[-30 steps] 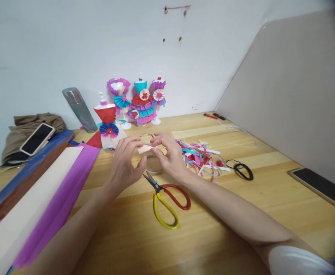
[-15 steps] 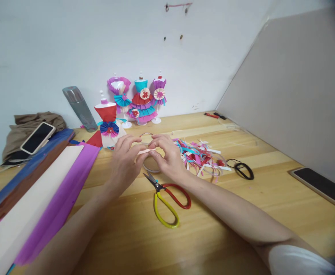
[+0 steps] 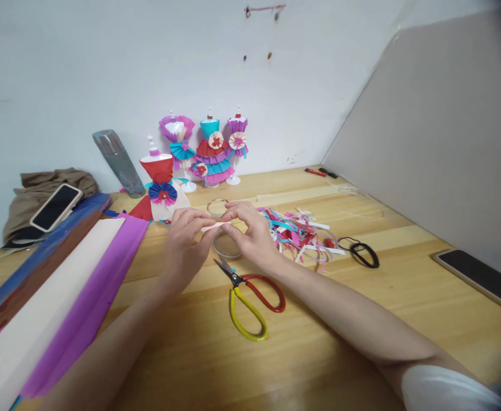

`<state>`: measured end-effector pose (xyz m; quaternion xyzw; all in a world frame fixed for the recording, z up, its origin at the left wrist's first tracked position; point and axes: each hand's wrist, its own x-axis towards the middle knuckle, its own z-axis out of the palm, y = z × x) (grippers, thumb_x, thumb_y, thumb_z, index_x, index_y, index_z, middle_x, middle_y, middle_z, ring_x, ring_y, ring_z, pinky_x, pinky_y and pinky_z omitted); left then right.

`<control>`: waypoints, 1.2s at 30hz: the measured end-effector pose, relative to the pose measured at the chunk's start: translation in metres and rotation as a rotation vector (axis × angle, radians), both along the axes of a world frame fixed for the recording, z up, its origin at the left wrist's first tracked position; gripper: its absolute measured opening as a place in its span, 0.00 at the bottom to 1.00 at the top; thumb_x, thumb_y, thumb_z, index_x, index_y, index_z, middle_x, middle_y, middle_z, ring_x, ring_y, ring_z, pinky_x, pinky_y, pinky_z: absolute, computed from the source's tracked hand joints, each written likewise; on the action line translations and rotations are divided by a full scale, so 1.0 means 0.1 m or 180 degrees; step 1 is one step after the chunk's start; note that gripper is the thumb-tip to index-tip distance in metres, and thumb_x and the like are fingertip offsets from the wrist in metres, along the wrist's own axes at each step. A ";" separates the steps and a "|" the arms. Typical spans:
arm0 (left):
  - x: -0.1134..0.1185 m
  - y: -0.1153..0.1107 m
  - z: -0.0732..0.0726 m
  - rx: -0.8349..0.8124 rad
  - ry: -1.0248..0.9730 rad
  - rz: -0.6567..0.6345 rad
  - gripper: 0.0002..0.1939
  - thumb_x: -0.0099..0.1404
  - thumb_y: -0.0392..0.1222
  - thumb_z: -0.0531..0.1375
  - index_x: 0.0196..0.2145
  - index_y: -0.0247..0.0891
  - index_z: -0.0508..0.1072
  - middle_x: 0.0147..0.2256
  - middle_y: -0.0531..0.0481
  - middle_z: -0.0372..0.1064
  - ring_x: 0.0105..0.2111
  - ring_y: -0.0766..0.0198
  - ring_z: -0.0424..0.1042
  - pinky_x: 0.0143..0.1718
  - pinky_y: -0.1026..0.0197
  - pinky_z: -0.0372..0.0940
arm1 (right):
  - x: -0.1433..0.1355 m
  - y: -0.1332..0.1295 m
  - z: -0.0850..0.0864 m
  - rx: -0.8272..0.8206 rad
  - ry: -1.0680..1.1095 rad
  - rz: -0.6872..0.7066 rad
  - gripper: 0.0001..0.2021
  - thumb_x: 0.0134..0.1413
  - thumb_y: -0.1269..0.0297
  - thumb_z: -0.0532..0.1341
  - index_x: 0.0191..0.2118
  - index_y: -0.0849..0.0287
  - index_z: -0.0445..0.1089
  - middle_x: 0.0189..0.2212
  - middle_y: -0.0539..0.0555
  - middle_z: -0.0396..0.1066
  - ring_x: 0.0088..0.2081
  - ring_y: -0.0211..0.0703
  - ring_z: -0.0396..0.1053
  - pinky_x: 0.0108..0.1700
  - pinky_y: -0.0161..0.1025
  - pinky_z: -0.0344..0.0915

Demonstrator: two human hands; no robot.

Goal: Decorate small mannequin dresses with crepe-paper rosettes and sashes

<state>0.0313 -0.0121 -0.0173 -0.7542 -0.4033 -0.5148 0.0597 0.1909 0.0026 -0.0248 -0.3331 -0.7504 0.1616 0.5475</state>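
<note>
Between my two hands is a small cream paper strip (image 3: 212,226), pinched at both ends. My left hand (image 3: 188,242) grips its left end between thumb and fingers. My right hand (image 3: 252,234) pinches the other end with thumb and forefinger. Under and behind my fingers lie a roll of tape (image 3: 225,246) and a second ring-shaped roll (image 3: 217,206), both partly covered. Scissors (image 3: 237,279) with one red and one yellow handle rest just in front of my hands, blades slightly parted.
Several mini dress forms in crepe paper (image 3: 213,151) stand by the wall. Crepe paper sheets (image 3: 61,285) cover the left side, near a bottle (image 3: 119,162) and a phone (image 3: 56,206). Paper scraps (image 3: 295,231), a black hair tie (image 3: 365,255) and another phone (image 3: 481,279) lie right.
My left fingers have shifted slightly along the paper strip, and the strip now shows a little more level between my hands. The scissors and the other things have stayed put.
</note>
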 end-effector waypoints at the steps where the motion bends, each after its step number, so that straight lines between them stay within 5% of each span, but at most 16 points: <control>1: -0.02 0.01 0.00 -0.0087 -0.0046 -0.0074 0.04 0.61 0.40 0.64 0.28 0.41 0.74 0.31 0.50 0.73 0.36 0.61 0.70 0.40 0.55 0.63 | 0.00 0.01 -0.01 -0.0031 0.0030 0.0040 0.02 0.56 0.66 0.60 0.32 0.55 0.69 0.36 0.55 0.72 0.48 0.51 0.68 0.51 0.50 0.63; 6: -0.09 0.08 0.03 -0.0954 -0.0840 -0.0419 0.04 0.57 0.40 0.66 0.26 0.40 0.75 0.30 0.51 0.74 0.35 0.61 0.71 0.41 0.54 0.63 | 0.05 0.06 0.00 -0.0284 0.0256 0.0177 0.04 0.55 0.66 0.60 0.36 0.57 0.71 0.38 0.55 0.74 0.46 0.48 0.71 0.50 0.47 0.64; 11: -0.11 0.11 0.04 -0.2417 -0.2075 -0.1195 0.07 0.52 0.45 0.67 0.25 0.39 0.77 0.32 0.49 0.75 0.36 0.59 0.72 0.41 0.54 0.65 | 0.07 0.05 0.01 -0.0478 0.0334 0.0305 0.13 0.52 0.63 0.62 0.45 0.57 0.69 0.41 0.56 0.74 0.45 0.47 0.71 0.51 0.48 0.64; 16: -0.13 0.17 -0.03 -0.3344 -0.2935 -0.1933 0.13 0.47 0.50 0.70 0.28 0.40 0.77 0.34 0.47 0.76 0.39 0.57 0.74 0.43 0.53 0.66 | 0.04 0.03 -0.01 -0.0379 0.0248 0.0663 0.17 0.52 0.63 0.62 0.48 0.57 0.69 0.41 0.56 0.74 0.47 0.48 0.70 0.52 0.49 0.64; 21: -0.15 0.20 -0.08 -0.3506 -0.2746 -0.2131 0.14 0.51 0.51 0.68 0.31 0.39 0.78 0.40 0.42 0.76 0.46 0.52 0.73 0.47 0.50 0.66 | 0.02 -0.02 0.04 -0.0568 0.0149 0.0572 0.17 0.51 0.64 0.63 0.48 0.56 0.70 0.41 0.55 0.75 0.45 0.47 0.71 0.48 0.47 0.65; 32: -0.09 0.13 -0.02 -0.3669 -0.2849 -0.2083 0.12 0.48 0.48 0.69 0.27 0.38 0.78 0.36 0.43 0.77 0.43 0.51 0.74 0.49 0.47 0.65 | 0.02 0.02 0.09 -0.1135 0.0287 0.0515 0.06 0.49 0.63 0.63 0.33 0.59 0.71 0.29 0.51 0.74 0.32 0.41 0.72 0.39 0.40 0.66; 36: -0.10 0.13 -0.02 -0.3062 -0.2511 -0.1466 0.09 0.50 0.47 0.68 0.26 0.39 0.76 0.30 0.47 0.75 0.34 0.58 0.73 0.41 0.51 0.67 | 0.04 0.01 0.14 -0.1109 0.0461 0.0143 0.08 0.50 0.61 0.62 0.26 0.59 0.68 0.23 0.49 0.69 0.27 0.38 0.67 0.32 0.37 0.63</control>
